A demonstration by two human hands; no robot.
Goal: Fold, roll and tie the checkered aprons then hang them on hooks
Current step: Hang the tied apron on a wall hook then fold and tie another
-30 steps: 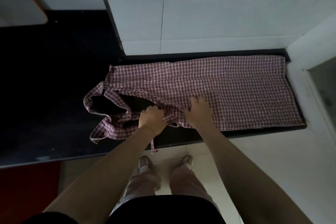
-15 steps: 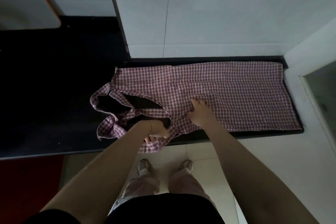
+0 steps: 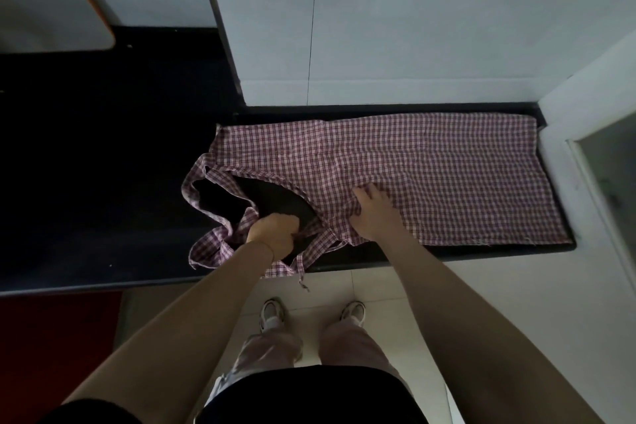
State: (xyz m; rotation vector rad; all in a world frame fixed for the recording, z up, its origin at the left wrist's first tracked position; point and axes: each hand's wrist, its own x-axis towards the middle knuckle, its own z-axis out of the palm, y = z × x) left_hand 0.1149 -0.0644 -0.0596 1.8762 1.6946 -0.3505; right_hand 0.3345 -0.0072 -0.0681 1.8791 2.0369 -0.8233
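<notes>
A red-and-white checkered apron lies spread flat on a black countertop, its skirt reaching to the right end. The neck loop and waist straps lie bunched at the left, and one strap end hangs over the front edge. My left hand is curled and grips a waist strap near the counter's front edge. My right hand presses down on the apron's near edge with its fingers spread, just right of the left hand.
White wall panels rise right behind the apron. A white ledge and frame bound the counter on the right. A white board with an orange edge leans at the back left. Tiled floor and my feet are below.
My left hand has moved up and left from the counter's front edge, drawing the strap back onto the counter. My right hand has stayed pressed on the apron.
</notes>
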